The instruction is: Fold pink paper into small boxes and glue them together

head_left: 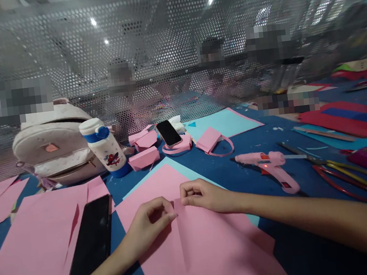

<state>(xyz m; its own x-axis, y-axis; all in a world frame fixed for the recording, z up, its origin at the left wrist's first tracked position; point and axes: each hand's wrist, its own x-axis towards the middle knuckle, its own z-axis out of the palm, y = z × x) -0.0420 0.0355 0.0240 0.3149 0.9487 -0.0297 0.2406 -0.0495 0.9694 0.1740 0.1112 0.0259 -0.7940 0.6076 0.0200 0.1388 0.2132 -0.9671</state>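
Observation:
A large pink paper sheet lies on the blue table in front of me, with a raised fold running down its middle. My left hand pinches the top of that fold with curled fingers. My right hand grips the sheet's upper edge just to the right of it, fingers closed. A light blue sheet peeks out from under the pink one.
A black phone rests on more pink sheets at left. Behind stand a bottle, a backpack, pink paper boxes and a second phone. A pink glue gun and scissors lie at right. A perforated metal screen closes the back.

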